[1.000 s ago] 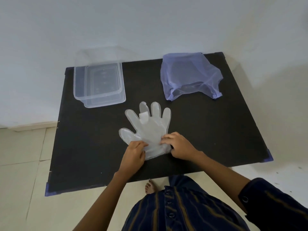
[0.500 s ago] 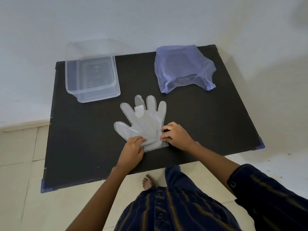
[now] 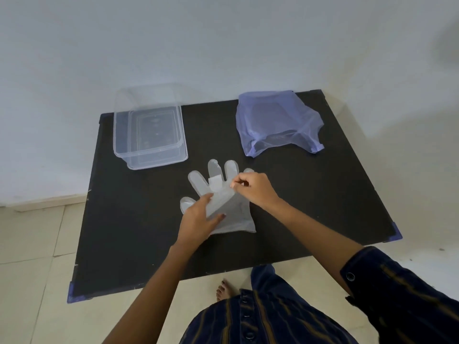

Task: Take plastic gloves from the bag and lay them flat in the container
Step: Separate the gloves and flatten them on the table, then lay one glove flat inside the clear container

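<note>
A clear plastic glove (image 3: 234,214) lies fingers-away on the black table (image 3: 139,234), near its middle. My left hand (image 3: 198,220) presses on the glove's left side, over the thumb area. My right hand (image 3: 254,188) pinches a layer of the glove near the finger bases and lifts it. A folded white bit shows at the glove's middle finger. The clear rectangular container (image 3: 149,137) stands at the back left, with nothing visible inside. The pale purple plastic bag (image 3: 278,122) sits at the back right, its mouth toward me.
A white wall rises just behind the table. Beige floor tiles (image 3: 34,256) lie to the left and in front. A bare foot (image 3: 223,290) and dark striped clothing show below the table's near edge.
My right hand has moved from the glove's cuff up to the finger bases and pinched a layer. My left hand shifted slightly up along the glove's left side.
</note>
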